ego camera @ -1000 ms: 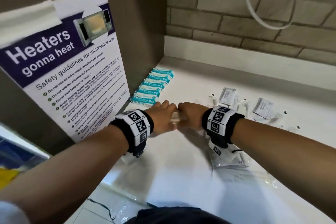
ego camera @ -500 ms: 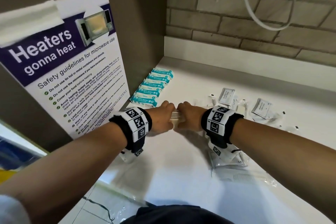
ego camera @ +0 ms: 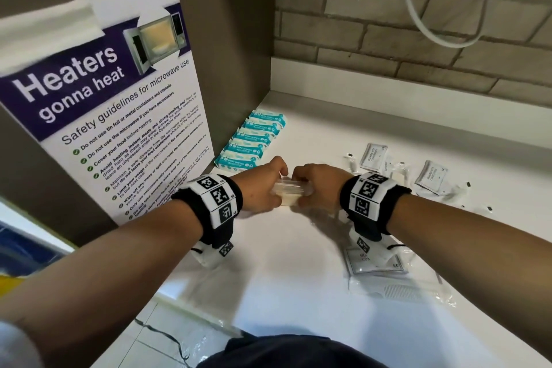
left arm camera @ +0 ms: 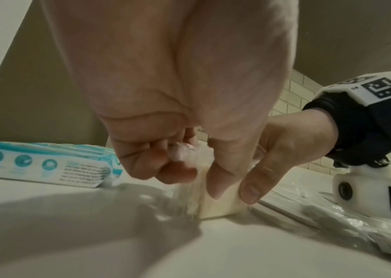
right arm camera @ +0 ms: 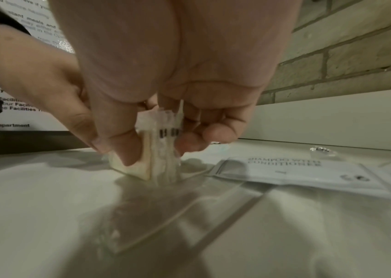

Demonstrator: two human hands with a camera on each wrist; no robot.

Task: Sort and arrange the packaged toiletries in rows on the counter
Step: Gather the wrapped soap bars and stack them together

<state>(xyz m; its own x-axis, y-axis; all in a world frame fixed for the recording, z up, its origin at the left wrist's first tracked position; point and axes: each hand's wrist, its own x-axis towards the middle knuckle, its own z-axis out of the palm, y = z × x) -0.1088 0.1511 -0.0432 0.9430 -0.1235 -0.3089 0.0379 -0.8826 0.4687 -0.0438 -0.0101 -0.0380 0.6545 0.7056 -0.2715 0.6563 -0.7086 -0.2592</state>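
Observation:
A small stack of clear-wrapped cream soap bars (ego camera: 290, 195) stands on edge on the white counter (ego camera: 283, 263). My left hand (ego camera: 263, 188) and right hand (ego camera: 318, 187) pinch it from either side, fingers curled round its ends. In the left wrist view the soap bars (left arm camera: 215, 205) touch the counter under both thumbs. In the right wrist view the soap bars (right arm camera: 151, 159) show their crimped wrapper ends upward. A row of teal wipe packs (ego camera: 254, 143) lies along the left wall, just beyond my left hand.
White shampoo sachets (ego camera: 373, 155) and small clear-wrapped items lie scattered at the right. Another sachet (ego camera: 375, 260) and a bagged comb (ego camera: 400, 290) lie under my right wrist. A poster board (ego camera: 104, 104) leans at the left. Brick wall and a white cable (ego camera: 418, 18) stand behind.
Both hands stay closed round the soap stack in almost the same spot; they have only shifted slightly against it on the counter.

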